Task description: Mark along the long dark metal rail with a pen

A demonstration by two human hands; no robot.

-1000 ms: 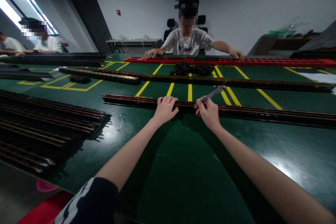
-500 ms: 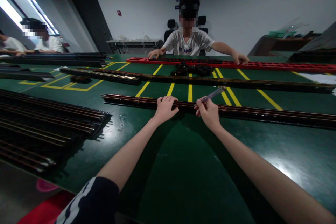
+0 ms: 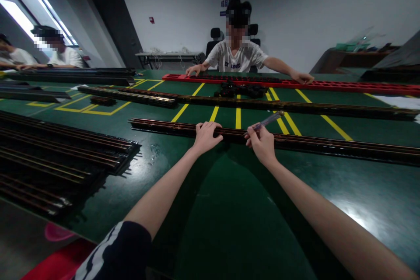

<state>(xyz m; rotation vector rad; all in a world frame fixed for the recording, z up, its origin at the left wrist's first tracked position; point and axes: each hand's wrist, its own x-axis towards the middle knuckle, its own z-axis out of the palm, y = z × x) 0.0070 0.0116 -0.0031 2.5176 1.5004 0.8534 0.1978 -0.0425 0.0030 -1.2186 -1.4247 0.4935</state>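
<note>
A long black rail (image 3: 321, 144) with copper-coloured strips along it lies across the green table in front of me. My left hand (image 3: 206, 138) is closed over this rail, fingers on its top and far side, thumb at the near side. To the right, my right hand (image 3: 261, 142) pinches a slim pen-like tool (image 3: 271, 119) with a translucent handle. The tool slants, its handle end pointing up and right; its lower end is at the rail, mostly hidden by my fingers.
Similar rails (image 3: 59, 153) are stacked at the left, and another row (image 3: 295, 107) lies beyond mine. Across the table a person (image 3: 236, 54) has both hands on a red slotted tray (image 3: 348, 87). Dark parts (image 3: 241, 89) lie before it. Other people (image 3: 65, 56) sit far left.
The whole view has shifted slightly. Both my hands stay at the same places on the rail, and the tool keeps about the same slant.
</note>
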